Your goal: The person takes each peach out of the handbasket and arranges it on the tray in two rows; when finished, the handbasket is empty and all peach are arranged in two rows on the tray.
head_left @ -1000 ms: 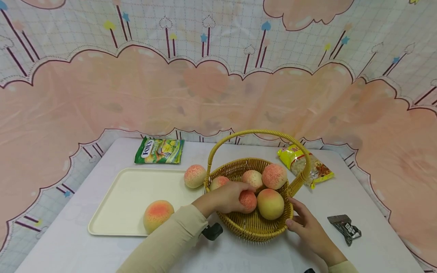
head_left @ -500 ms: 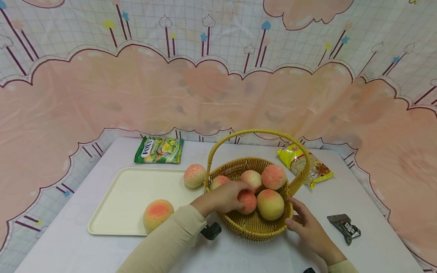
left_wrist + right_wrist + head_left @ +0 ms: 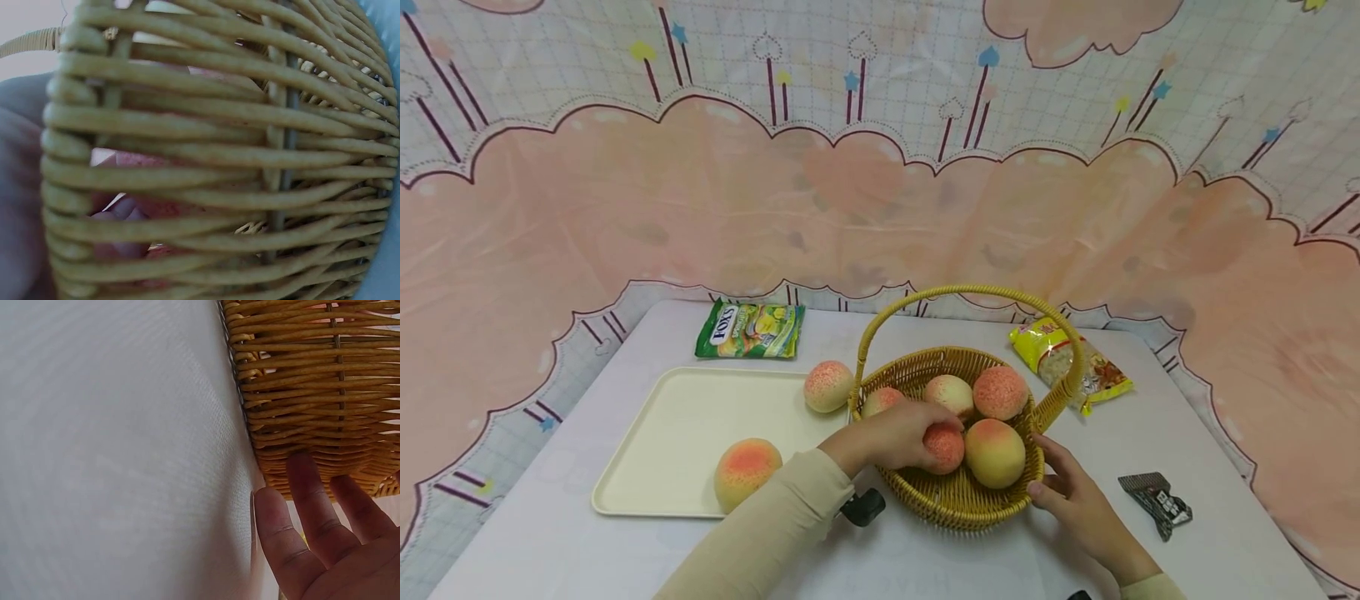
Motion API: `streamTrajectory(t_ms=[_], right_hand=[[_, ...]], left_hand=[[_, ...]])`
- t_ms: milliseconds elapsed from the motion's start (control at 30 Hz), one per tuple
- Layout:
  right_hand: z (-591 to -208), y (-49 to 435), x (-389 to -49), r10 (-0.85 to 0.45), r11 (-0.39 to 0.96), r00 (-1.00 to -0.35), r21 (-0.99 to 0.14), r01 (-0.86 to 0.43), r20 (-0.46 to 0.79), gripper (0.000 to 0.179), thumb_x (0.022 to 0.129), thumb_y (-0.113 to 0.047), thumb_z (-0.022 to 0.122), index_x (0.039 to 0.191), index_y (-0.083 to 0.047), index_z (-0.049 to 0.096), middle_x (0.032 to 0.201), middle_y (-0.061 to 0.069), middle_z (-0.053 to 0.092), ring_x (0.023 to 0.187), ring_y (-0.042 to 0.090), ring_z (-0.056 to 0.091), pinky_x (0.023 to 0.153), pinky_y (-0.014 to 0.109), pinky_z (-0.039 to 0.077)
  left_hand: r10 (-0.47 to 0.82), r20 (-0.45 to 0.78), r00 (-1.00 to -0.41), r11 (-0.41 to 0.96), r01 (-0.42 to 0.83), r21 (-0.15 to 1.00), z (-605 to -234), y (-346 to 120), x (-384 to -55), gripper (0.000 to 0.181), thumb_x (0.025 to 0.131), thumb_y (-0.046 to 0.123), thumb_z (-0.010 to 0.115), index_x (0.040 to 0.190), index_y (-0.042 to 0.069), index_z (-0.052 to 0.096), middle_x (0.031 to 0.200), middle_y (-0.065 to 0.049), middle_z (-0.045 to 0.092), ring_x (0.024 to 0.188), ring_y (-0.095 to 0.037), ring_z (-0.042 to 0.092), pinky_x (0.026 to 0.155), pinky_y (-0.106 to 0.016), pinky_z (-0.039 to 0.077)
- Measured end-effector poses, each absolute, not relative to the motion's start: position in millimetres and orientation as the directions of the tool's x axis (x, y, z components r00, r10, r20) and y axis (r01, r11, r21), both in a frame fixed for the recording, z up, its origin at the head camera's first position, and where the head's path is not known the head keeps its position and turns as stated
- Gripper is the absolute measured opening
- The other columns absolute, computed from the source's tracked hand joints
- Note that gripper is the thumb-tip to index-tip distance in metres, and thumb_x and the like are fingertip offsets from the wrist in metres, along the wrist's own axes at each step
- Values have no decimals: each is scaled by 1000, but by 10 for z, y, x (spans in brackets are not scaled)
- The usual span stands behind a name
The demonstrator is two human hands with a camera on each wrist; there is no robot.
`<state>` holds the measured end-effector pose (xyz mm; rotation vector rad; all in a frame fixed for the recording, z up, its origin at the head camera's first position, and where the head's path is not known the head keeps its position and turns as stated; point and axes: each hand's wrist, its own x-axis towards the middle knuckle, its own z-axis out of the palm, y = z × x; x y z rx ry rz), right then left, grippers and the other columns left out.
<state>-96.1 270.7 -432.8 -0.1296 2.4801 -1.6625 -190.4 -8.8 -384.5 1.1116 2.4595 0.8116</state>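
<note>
A brown wicker basket (image 3: 958, 508) with a tall arched handle stands on the table and holds several peaches. Reaching over its near left side, my left hand (image 3: 895, 435) grips a reddish peach (image 3: 944, 448). Around it lie a yellow-orange peach (image 3: 995, 454), a pale one at the back and a pink peach (image 3: 1001, 392) by the handle's right base. Another peach (image 3: 882, 402) is partly covered by my left hand. My right hand (image 3: 1078, 496) touches the basket's right side, thumb near the rim; in the right wrist view its fairly straight fingers (image 3: 309, 500) meet the woven wall.
Left of the basket lies a cream tray (image 3: 662, 442) with an orange-topped peach (image 3: 747, 473) at its front edge. One more peach (image 3: 827, 386) sits at the tray's back right corner. Around are a green candy bag (image 3: 751, 331), a yellow snack bag (image 3: 1075, 362) and a small black packet (image 3: 1157, 502).
Inside the basket, the gripped peach has shifted slightly toward the front and the pale one a little left. The right hand has stayed at the basket's side.
</note>
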Motion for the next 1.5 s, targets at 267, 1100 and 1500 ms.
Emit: streamTrajectory(t_ms=[267,1100,1500], right_hand=[[-4342,2714,-950,-154,393,-986,-920,-4,-61,64,102,-15,59,156,-5,25,153,38,24,117,44,56,82,29,54],[-4362,2726,-982,-152,356,-983,-934,41,-101,66,102,-16,59,157,-6,23,155,35,24,119,42,56,83,33,55],[-4351,2735,-975,-162,367,-983,-930,18,-83,66,102,-15,58,157,-5,22,154,36,25,118,41,57,83,29,54]], left_hand=[[775,-54,-630,538,613,579,-3847,-61,-1915,54,86,8,78,136,12,60,138,1,58,126,-12,51,104,-24,40],[763,-144,-630,552,519,652,-3834,-104,-1878,56,79,18,83,131,19,63,127,6,62,110,-5,54,96,-25,43],[760,-64,-646,465,473,748,-3850,-159,-1891,45,80,16,80,122,17,63,116,11,63,104,-3,56,93,-23,45]])
